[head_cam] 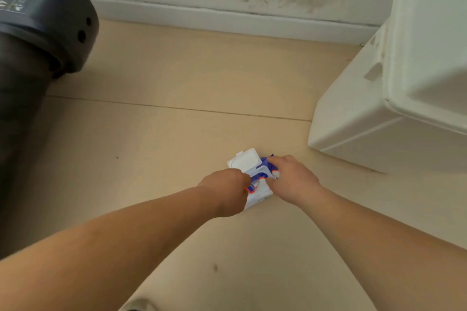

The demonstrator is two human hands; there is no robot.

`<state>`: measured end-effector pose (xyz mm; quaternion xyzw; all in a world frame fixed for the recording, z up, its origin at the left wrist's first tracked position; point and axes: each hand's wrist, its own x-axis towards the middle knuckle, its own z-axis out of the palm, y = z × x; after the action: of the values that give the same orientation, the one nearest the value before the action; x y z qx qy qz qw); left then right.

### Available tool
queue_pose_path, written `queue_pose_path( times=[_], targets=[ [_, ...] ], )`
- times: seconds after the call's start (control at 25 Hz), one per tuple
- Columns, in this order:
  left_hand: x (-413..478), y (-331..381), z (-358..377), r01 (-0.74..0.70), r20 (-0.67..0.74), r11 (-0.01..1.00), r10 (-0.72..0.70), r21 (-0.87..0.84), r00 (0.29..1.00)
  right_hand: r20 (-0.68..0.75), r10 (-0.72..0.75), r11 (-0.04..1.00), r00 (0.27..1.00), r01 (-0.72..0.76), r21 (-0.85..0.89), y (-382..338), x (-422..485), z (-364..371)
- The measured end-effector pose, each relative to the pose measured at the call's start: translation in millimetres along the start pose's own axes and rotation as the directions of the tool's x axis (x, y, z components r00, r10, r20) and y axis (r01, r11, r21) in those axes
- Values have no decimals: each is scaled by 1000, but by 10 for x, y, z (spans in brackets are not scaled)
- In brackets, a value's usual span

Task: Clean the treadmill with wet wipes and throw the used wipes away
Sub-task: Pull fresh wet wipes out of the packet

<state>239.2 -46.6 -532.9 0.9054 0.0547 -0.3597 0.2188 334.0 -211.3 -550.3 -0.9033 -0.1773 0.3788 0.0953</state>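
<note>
Wipes pack [255, 172] lay on tan floor [164, 134], white lid flipped open. Right hand [290, 179] held pack down, fingers bent over blue end. Left hand [227, 190] curled at pack's middle; could not tell what it pinched. Dark treadmill [38, 33] well apart, at left. White box [374, 113] near, at right.

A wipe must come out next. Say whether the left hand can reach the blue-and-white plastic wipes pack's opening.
Probably yes: the left hand sits at the blue-and-white wipes pack, white lid flipped open, right hand holding its end.
</note>
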Motion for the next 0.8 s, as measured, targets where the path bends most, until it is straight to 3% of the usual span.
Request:
queue_pose_path(
  times=[0.12,0.28,0.36,0.4,0.48,0.6,0.72,0.8],
  targets=[
    [310,-156,107,1,9,994,-2,110,1000,80,-169,954,982,184,-238,28,430,151],
    [362,-299,171,18,-18,988,-15,153,1000,61,-338,761,939,311,-570,-9,651,223],
    [276,-344,214,33,-53,994,-27,108,998,78,-379,700,922,341,-627,-30,651,172],
    [222,-370,246,39,-86,996,-32,81,996,71,-371,718,926,335,-611,-36,659,131],
    [137,-405,300,56,-169,998,-52,18,984,31,-288,846,957,270,-460,-54,689,56],
    [164,-440,303,60,-313,988,-103,-142,944,-43,-134,991,990,135,13,-101,776,64],
    [314,-385,173,32,-371,975,-115,-222,921,-27,-14,902,1000,24,431,-170,828,81],
    [402,-322,104,45,-353,964,-140,-263,925,40,36,829,999,-52,556,-189,825,80]
  ],
)
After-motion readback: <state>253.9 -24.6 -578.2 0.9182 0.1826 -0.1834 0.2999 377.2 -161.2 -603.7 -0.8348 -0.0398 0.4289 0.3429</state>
